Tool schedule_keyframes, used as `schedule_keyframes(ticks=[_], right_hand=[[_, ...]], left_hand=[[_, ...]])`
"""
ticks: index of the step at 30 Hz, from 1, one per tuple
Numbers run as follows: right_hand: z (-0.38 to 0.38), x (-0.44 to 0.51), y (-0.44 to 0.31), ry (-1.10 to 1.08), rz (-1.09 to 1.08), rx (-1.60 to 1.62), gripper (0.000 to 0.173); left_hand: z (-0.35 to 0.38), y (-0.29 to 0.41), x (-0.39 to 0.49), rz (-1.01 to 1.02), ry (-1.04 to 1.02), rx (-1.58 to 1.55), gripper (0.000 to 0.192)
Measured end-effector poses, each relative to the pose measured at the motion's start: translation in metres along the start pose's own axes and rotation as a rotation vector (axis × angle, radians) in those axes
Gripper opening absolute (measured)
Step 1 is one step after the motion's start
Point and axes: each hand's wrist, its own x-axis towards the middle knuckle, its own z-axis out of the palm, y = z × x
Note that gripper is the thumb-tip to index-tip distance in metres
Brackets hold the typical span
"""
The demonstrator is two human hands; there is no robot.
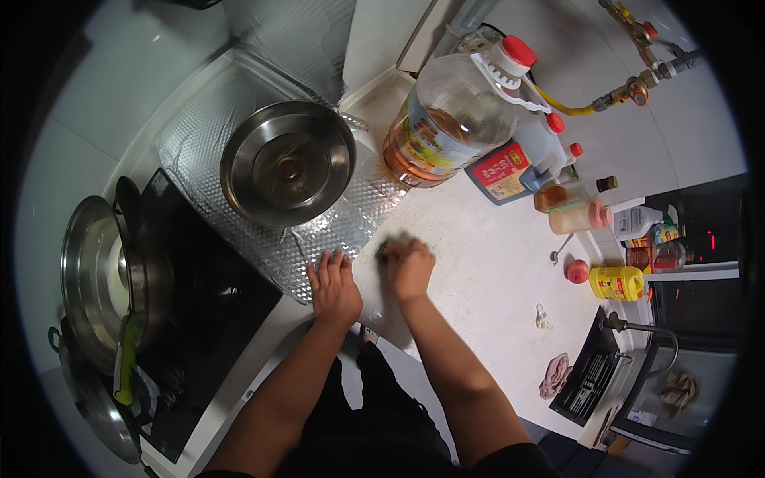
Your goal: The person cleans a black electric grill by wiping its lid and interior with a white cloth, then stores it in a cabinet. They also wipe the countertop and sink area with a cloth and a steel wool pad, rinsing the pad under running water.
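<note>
My left hand [336, 291] lies flat, fingers apart, on the edge of a silver foil mat [299, 248] that covers the counter corner. To its right my right hand [411, 267] is curled on the white countertop [478, 251], with a small dark scrubbing pad [381, 251] partly visible beyond its fingers. Its fingers hide most of the pad. A round stainless steel basin [288, 164] stands on the foil beyond my left hand. Beyond my right hand stands a large plastic oil bottle [454, 119] with a red cap.
A black cooktop [209, 299] at left holds a steel pot [95, 281] and a green-handled utensil [125, 361]. A dark sauce jug [505, 170], other bottles, a red fruit [577, 271], a spoon [560, 250], a pink cloth [556, 375] and a sink [586, 370] are at right.
</note>
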Motion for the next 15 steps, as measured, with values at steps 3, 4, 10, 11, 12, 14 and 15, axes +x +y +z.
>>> schedule_keyframes(ticks=[3,4,10,11,12,14,15], right_hand=[[-0.012,-0.039,0.0,-0.045,-0.073,0.11,0.014],[-0.018,-0.04,0.002,-0.076,-0.078,0.106,0.014],[0.002,-0.012,-0.017,-0.066,-0.237,0.094,0.014],[-0.001,-0.009,-0.022,-0.095,-0.252,0.069,0.014],[-0.001,-0.011,-0.023,-0.113,-0.284,0.026,0.019],[-0.007,-0.022,-0.016,-0.091,-0.375,0.014,0.021],[-0.01,-0.026,-0.012,-0.084,-0.42,0.007,0.022]], left_hand=[[-0.002,-0.002,0.0,-0.017,-0.014,-0.006,0.04],[-0.001,-0.004,-0.001,-0.015,-0.008,-0.004,0.04],[-0.003,0.002,0.0,-0.027,-0.069,-0.003,0.042],[-0.004,0.002,0.0,-0.025,-0.072,-0.01,0.042],[-0.003,0.0,0.0,-0.032,-0.079,-0.01,0.043],[-0.003,-0.003,-0.001,-0.033,-0.079,-0.003,0.043],[-0.003,-0.003,-0.002,-0.036,-0.082,-0.001,0.043]])
